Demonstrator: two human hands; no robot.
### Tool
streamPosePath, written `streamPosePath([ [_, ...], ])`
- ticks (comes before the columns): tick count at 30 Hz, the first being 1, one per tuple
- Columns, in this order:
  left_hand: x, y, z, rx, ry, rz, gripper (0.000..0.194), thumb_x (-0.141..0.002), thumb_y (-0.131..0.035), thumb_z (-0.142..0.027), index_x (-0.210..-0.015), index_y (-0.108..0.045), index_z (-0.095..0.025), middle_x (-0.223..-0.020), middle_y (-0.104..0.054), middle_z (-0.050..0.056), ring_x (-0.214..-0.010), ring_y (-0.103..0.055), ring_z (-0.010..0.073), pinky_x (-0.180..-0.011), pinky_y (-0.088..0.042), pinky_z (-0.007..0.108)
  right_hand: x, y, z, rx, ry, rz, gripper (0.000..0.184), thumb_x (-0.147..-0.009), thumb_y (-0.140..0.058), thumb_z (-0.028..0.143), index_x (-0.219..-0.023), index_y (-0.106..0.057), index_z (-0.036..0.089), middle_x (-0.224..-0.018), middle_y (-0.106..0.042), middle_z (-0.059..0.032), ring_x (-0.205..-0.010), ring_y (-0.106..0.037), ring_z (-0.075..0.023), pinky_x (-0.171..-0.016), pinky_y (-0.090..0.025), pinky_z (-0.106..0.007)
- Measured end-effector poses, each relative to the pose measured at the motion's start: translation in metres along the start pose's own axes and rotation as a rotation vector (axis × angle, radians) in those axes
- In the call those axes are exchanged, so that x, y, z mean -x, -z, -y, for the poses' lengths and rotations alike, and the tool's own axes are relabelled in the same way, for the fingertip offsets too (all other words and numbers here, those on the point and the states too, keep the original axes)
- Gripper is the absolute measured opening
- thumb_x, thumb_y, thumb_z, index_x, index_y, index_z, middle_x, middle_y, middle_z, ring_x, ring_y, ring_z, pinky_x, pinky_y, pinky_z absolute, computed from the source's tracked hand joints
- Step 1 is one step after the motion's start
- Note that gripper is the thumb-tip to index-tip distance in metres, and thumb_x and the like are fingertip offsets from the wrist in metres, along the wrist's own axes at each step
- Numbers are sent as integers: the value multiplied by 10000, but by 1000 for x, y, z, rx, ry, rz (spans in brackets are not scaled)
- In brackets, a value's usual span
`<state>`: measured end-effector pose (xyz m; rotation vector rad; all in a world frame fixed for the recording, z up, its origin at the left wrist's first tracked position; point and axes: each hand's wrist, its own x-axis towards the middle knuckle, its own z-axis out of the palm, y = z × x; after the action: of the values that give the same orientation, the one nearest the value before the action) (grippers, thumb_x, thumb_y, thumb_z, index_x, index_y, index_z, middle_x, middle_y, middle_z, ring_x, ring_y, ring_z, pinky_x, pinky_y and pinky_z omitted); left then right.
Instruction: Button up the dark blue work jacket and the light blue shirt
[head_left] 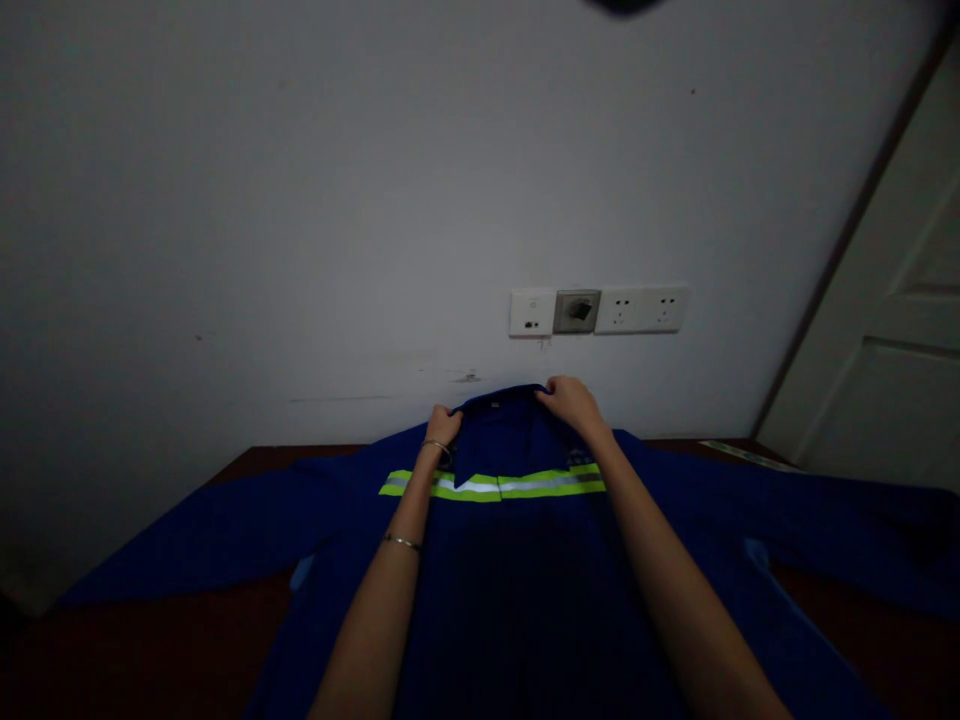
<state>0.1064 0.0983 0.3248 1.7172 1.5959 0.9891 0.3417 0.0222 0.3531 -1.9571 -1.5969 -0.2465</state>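
A blue work jacket (pixel 517 570) lies spread out with its front up and both sleeves stretched to the sides. A yellow-green and silver reflective strip (pixel 551 486) crosses its chest. My left hand (pixel 443 427) is closed on the left end of the collar (pixel 495 404), and a bracelet circles that wrist. At the collar's other end, my right hand (pixel 571 402) pinches the fabric between thumb and fingers. Between both hands the collar's back edge is raised near the wall. Dim light hides the details of the lower jacket.
Under the jacket is a dark red-brown surface (pixel 150 660) that meets a pale wall (pixel 337 220). Several sockets and switch plates (pixel 641 310) sit on the wall just above the collar. A panelled door (pixel 892 330) stands at the right, and a printed strip (pixel 750 456) lies near it.
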Motion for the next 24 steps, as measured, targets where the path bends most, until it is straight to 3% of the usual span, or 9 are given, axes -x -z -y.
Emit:
streamPosePath([
  [2, -3, -2, -10, 196, 78, 117, 254, -773, -465, -244, -982, -477, -99, -600, -592, 54, -518, -610, 190, -494, -471, 273, -3, -2, 0, -90, -25, 5, 219, -749, -508, 344, -740, -581, 137, -766, -641, -121, -753, -596, -198, -660, -429, -264],
  [4, -6, -5, -17, 328, 100, 194, 241, -791, -429, -210, -1004, -447, -101, -568, -573, 34, -496, -608, 166, -492, -482, 255, -4, -5, 1, -296, -113, 56, 167, -751, -493, 283, -796, -546, 132, -693, -628, -100, -661, -605, -183, -612, -456, -266],
  [8, -9, -12, -24, 632, 74, 246, 179, -786, -436, -182, -955, -443, -125, -674, -606, 55, -584, -638, 153, -553, -510, 250, -4, -16, 8, -905, -368, 171, 240, -791, -442, 210, -1019, -414, 141, -534, -551, 4, -479, -591, -160, -493, -498, -289],
  [12, -9, -21, -22, 845, 27, 251, 153, -771, -453, -171, -919, -460, -136, -728, -622, 75, -649, -650, 173, -578, -517, 267, -3, -28, 20, -1303, -454, 94, 296, -783, -435, 112, -1070, -377, 160, -576, -549, 26, -467, -600, -133, -514, -532, -290],
  [17, -9, -28, -20, 892, 26, 259, 238, -793, -423, -178, -1027, -448, -142, -739, -646, 87, -656, -653, 169, -609, -514, 274, -4, -40, 25, -1450, -449, 126, 348, -791, -376, 78, -1126, -432, 153, -639, -607, -20, -540, -634, -129, -558, -545, -269],
  [20, -11, -26, -20, 849, 13, 218, 354, -779, -416, -133, -1132, -408, -156, -706, -646, 61, -625, -648, 148, -607, -509, 257, -5, -43, 22, -1433, -441, 143, 428, -776, -379, 71, -1189, -420, 177, -692, -631, -31, -587, -644, -129, -577, -547, -275],
  [24, -11, -16, -15, 766, -32, 254, 430, -693, -471, -56, -1118, -466, -120, -761, -652, 78, -686, -648, 145, -618, -507, 233, -7, -45, 13, -1323, -367, 209, 394, -700, -472, 64, -1083, -526, 139, -755, -642, -49, -707, -648, -147, -610, -539, -261],
])
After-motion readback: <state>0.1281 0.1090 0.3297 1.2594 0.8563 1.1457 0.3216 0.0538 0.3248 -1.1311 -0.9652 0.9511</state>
